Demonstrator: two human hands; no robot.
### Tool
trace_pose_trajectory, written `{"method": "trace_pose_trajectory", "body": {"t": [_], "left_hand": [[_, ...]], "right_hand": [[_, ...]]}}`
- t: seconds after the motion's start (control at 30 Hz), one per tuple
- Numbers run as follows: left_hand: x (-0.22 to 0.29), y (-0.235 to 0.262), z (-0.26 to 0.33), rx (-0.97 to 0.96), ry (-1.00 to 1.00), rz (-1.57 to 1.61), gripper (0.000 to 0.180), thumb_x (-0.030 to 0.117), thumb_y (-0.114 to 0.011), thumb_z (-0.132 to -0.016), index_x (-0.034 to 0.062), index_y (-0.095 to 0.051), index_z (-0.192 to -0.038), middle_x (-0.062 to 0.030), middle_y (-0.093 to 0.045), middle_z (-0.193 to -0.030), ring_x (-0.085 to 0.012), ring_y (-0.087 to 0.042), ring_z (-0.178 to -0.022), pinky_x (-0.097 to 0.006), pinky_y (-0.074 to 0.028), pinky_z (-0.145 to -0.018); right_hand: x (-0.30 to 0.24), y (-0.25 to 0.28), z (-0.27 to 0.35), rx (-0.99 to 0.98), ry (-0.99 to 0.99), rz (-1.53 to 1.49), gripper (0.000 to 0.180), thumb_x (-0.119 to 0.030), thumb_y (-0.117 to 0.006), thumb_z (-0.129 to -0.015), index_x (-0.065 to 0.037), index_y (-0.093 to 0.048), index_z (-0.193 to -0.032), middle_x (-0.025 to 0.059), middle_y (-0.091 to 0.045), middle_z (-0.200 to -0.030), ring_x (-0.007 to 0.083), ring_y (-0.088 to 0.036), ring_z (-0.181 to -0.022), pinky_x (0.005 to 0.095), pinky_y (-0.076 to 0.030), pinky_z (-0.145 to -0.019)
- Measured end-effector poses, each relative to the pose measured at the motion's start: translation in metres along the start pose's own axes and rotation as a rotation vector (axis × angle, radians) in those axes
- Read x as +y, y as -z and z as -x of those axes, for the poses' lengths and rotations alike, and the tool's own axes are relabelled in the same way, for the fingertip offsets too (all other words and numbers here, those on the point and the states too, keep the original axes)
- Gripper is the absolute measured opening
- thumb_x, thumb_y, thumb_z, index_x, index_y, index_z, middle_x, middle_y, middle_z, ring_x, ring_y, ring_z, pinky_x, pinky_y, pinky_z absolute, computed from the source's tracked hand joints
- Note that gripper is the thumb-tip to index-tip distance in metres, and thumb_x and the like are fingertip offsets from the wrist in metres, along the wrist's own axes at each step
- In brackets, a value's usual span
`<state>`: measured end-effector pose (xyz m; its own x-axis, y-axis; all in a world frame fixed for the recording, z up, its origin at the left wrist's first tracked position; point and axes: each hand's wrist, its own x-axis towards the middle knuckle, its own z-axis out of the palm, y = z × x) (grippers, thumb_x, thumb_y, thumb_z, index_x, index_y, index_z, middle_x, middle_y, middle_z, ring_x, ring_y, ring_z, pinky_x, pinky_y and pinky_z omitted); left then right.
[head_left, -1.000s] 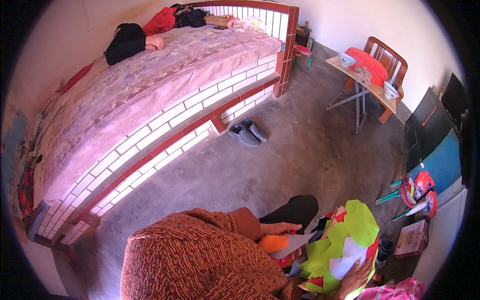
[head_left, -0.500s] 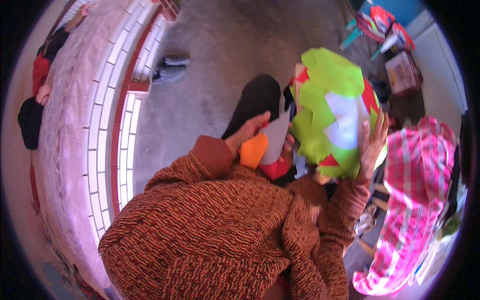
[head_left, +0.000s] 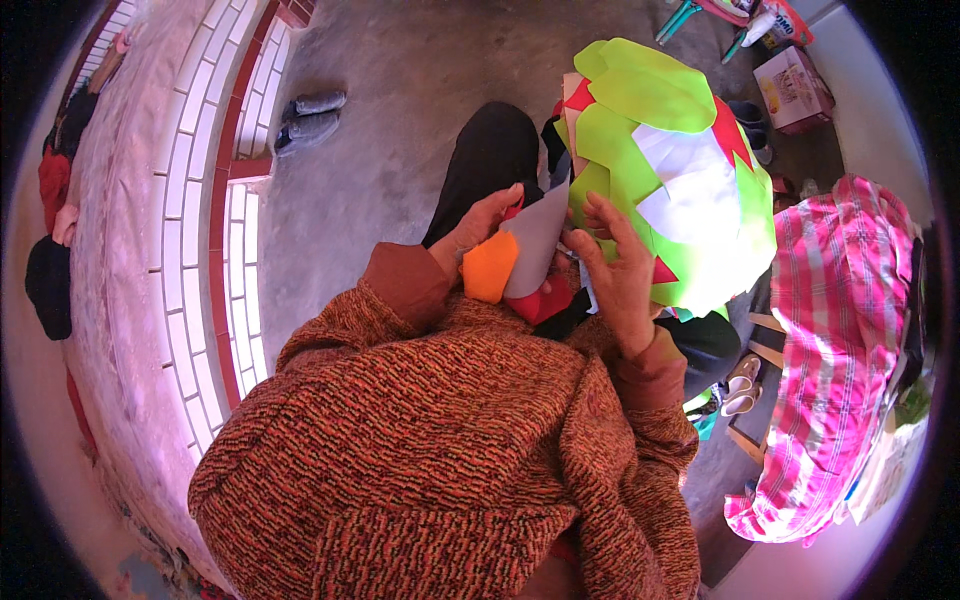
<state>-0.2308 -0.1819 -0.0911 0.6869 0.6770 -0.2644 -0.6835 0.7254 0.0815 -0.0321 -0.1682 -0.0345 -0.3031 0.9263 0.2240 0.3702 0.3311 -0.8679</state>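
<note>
My left hand point(head_left: 478, 228) is closed on a small stack of cut pieces: a grey piece point(head_left: 538, 243) with an orange piece point(head_left: 490, 268) under it and a red one below. My right hand point(head_left: 618, 270) lies flat, fingers spread, against the near side of a big patchwork point(head_left: 672, 170) of lime green, white and red pieces that rests on my lap. Its fingertips touch the grey piece's edge. My knee in black trousers point(head_left: 490, 155) shows beyond the hands.
A raised tiled platform bed point(head_left: 190, 200) with a pink cover runs along the left. A pair of dark shoes point(head_left: 308, 115) sits on the concrete floor. A pink checked cloth point(head_left: 845, 330) hangs at right. A cardboard box point(head_left: 795, 85) stands at the top right.
The head has tilted down, so the lap fills the view. The patchwork now lies higher on my lap, and my right hand has shifted from its far edge to its near side.
</note>
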Motion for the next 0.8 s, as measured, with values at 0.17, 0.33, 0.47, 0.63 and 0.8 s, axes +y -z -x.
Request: {"method": "trace_pose_trajectory", "body": {"t": [0.17,0.33,0.47,0.63,0.8], "left_hand": [[0.003,0.013,0.004,0.01,0.077,-0.229,0.066,0.052,-0.043,-0.089,-0.0045,-0.05,-0.122,-0.0257,-0.061,-0.108,-0.0367,-0.063,-0.091,-0.043,-0.051,-0.084],[0.0,-0.002,0.006,-0.09,0.094,-0.276,0.065,0.05,-0.043,-0.089,-0.0062,-0.051,-0.12,-0.0256,-0.061,-0.109,-0.0364,-0.064,-0.091,-0.04,-0.051,-0.085],[0.002,-0.005,0.006,0.009,0.097,-0.266,0.065,0.049,-0.05,-0.086,-0.0062,-0.051,-0.12,-0.024,-0.062,-0.109,-0.0334,-0.064,-0.092,-0.042,-0.051,-0.084],[0.0,0.009,0.002,0.086,0.101,-0.136,0.065,0.048,-0.046,-0.089,-0.0072,-0.049,-0.123,-0.0242,-0.059,-0.114,-0.034,-0.062,-0.101,-0.041,-0.049,-0.089],[0.001,0.006,0.002,0.224,0.07,-0.141,0.063,0.045,-0.05,-0.088,-0.0053,-0.048,-0.125,-0.0218,-0.059,-0.117,-0.0309,-0.06,-0.105,-0.041,-0.046,-0.095]], "right_hand": [[0.009,-0.015,0.006,-0.084,-0.352,-0.644,0.052,-0.012,-0.062,-0.087,-0.001,-0.042,-0.134,0.0126,-0.059,-0.108,0.0135,-0.057,-0.068,0.0251,-0.048,-0.061],[0.025,-0.012,0.007,-0.278,-0.608,-1.007,0.036,-0.016,-0.058,-0.091,-0.001,-0.049,-0.123,0.0067,-0.062,-0.098,0.0074,-0.05,-0.057,0.0208,-0.042,-0.053],[0.023,-0.015,0.013,-0.118,-0.524,-0.865,0.023,-0.013,-0.061,-0.089,-0.001,-0.057,-0.109,0.0064,-0.064,-0.093,0.0065,-0.051,-0.06,0.021,-0.043,-0.056],[0.018,-0.013,0.01,0.079,-0.088,-0.382,0.015,-0.008,-0.069,-0.082,-0.001,-0.062,-0.093,0.0042,-0.066,-0.086,0.0109,-0.058,-0.077,0.0253,-0.048,-0.071],[-0.006,0.0,0.013,0.087,-0.051,-0.222,0.015,-0.006,-0.071,-0.079,-0.002,-0.061,-0.089,0.0086,-0.065,-0.081,0.014,-0.06,-0.068,0.0284,-0.05,-0.065]]}}
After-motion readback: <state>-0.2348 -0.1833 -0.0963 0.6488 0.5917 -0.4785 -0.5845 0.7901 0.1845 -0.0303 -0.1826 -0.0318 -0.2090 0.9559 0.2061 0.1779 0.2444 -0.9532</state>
